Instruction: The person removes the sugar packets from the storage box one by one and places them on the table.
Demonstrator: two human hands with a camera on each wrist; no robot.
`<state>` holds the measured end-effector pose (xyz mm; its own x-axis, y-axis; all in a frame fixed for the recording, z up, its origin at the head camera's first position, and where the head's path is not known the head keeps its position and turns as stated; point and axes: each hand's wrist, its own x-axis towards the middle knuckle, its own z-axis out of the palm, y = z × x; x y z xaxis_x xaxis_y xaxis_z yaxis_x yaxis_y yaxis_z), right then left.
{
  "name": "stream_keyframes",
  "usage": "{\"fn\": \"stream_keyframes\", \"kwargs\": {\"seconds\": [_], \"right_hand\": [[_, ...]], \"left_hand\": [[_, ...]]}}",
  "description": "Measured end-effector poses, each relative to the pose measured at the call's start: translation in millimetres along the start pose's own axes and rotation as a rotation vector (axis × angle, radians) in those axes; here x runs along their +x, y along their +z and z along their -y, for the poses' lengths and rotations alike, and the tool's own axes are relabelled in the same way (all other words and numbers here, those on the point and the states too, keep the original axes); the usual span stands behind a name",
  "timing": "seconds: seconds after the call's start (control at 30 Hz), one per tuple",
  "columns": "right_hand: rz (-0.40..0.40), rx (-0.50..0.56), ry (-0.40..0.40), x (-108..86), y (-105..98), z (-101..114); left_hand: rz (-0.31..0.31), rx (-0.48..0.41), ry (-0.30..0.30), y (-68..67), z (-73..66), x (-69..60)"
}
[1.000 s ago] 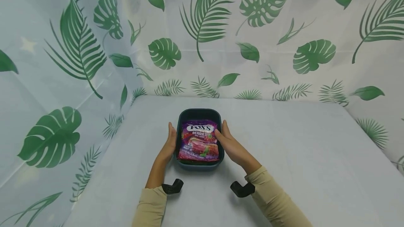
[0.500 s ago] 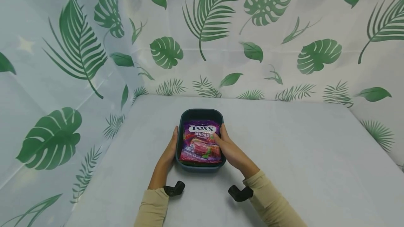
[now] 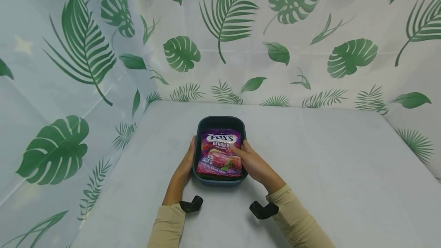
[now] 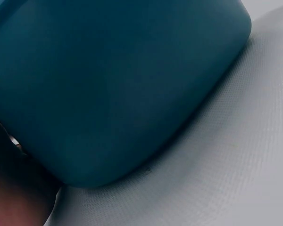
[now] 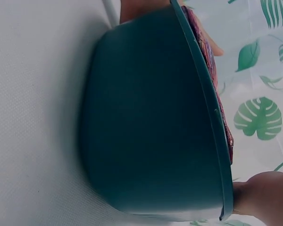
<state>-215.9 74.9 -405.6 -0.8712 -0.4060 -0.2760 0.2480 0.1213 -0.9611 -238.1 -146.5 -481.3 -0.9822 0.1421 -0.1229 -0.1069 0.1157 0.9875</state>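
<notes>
A dark teal plastic tub [image 3: 219, 183] with rounded corners stands on the white table in the head view. Inside it lies a purple and red bag of Fox's Berries candy [image 3: 215, 163], face up. My left hand [image 3: 185, 165] lies along the tub's left wall, its fingers looking straight. My right hand [image 3: 257, 168] grips the right side, its thumb over the rim and resting on the bag, other fingers outside. The left wrist view shows the tub's outer wall [image 4: 122, 94], with a dark, blurred part of the hand at lower left. In the right wrist view, the candy bag [image 5: 205, 52] rises slightly above the rim.
White cloth covers the table [image 3: 327, 171]. A white curtain [image 3: 241, 60] printed with green leaves hangs behind and to the left and right. Black camera mounts [image 3: 263, 209] sit on both wrists.
The right fingers have settled against the tub's right wall, and the thumb lies further over the bag. The left hand has come closer against the left wall. The head view has shifted slightly.
</notes>
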Motion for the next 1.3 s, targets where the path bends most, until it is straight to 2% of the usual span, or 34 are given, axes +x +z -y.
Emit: {"fn": "stream_keyframes", "kwargs": {"seconds": [0.2,0.37,0.67,0.93,1.13,1.23,1.3], "right_hand": [[0.028,0.042,-0.002,1.3,-1.5,-1.0],[0.0,-0.024,0.004,0.4,-0.2,-1.5],[-0.006,-0.116,-0.052,-1.1,5.3,0.2],[0.002,-0.095,-0.061,-1.3,7.8,-0.7],[-0.002,-0.077,-0.048,0.6,8.9,-4.4],[-0.01,-0.062,-0.049,2.6,9.0,-7.2],[-0.021,-0.036,-0.047,3.8,9.2,-8.7]], "left_hand": [[-0.001,-0.01,-0.006,0.8,-1.7,-1.0],[0.0,-0.013,0.002,0.0,-1.1,-0.3],[0.008,-0.016,-0.006,0.1,-1.1,1.3],[0.0,-0.024,0.0,0.4,-1.6,-0.9],[0.011,-0.034,-0.019,0.0,-1.5,0.0],[0.023,-0.043,-0.04,-0.3,-5.5,-1.0],[0.028,-0.039,-0.037,0.3,-13.4,-5.7]]}}
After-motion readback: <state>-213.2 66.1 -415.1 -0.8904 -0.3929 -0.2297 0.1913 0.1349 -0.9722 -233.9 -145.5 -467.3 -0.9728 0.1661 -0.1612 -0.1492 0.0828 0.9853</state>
